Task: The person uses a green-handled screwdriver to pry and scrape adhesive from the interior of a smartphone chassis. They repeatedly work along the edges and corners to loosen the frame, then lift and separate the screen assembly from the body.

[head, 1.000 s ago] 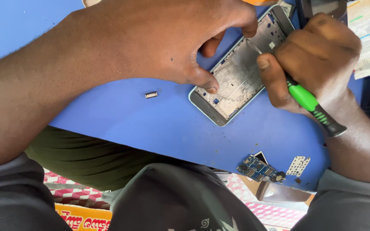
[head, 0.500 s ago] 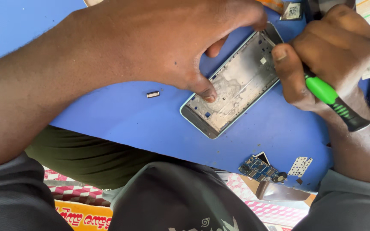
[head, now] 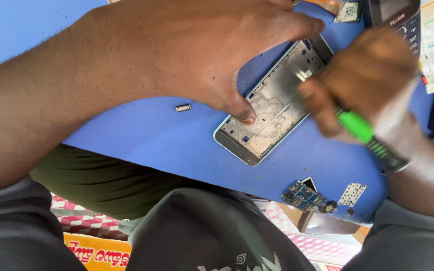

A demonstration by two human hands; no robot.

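So the blue counter [head: 141, 135] is taking up most of the view, and the gutted phone frame [head: 272, 110] is lying on it at a slant, a bit right of the middle. The left hand [head: 197, 50] is reaching over the frame from the upper left and clamping it down, thumb pressing on its lower inside part and a finger hooking over its far top edge. The right hand [head: 367, 80], pretty blurry, is sitting just right of the frame, fist wrapped tight round a green-handled screwdriver [head: 362, 131] whose tip is poking into the frame's upper part. Below and right of the frame a small blue circuit board [head: 305, 196] is sitting near a perforated metal shield [head: 351, 193]. Left of the frame, a tiny metal part [head: 183, 107] is lying by itself.
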